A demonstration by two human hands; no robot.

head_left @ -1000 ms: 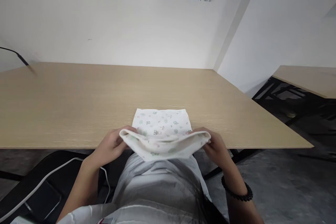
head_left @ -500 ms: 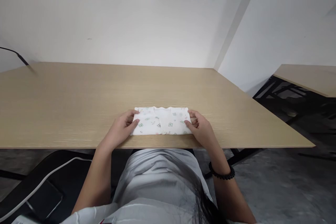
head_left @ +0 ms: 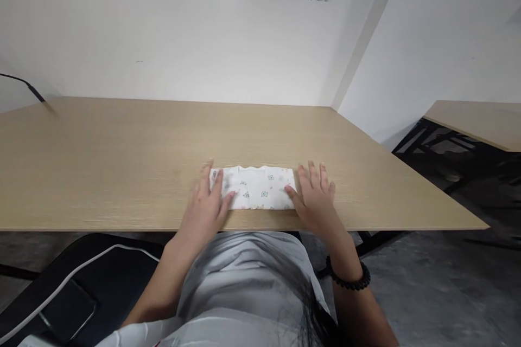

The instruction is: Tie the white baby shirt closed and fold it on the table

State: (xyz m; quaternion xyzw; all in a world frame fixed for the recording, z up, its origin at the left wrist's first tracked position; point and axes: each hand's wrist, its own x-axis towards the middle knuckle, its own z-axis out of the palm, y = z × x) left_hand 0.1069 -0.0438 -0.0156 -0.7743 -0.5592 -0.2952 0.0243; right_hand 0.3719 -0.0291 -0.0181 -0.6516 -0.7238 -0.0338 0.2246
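Observation:
A small white garment [head_left: 256,190] with a printed pattern lies folded into a flat rectangle near the front edge of the wooden table [head_left: 142,157]. Over its left end is my left hand [head_left: 205,203], fingers apart and slightly blurred; whether it touches the cloth I cannot tell. My right hand [head_left: 315,198] is at the right end with fingers spread, mostly beside the cloth, its thumb over the right edge. Neither hand grips anything. The garment's left end is partly hidden by my left fingers.
A white wall [head_left: 195,43] rises behind the table. Under the table's front left is a black chair [head_left: 109,271] with a white cable [head_left: 73,271] across it. A thin black cord [head_left: 35,92] reaches the table's far left. Another table [head_left: 480,119] stands at the right.
Both hands have let go of the garment's ends and opened. My left hand has moved right over the cloth, while the right fingers have spread outward. The garment lies nearly where it was.

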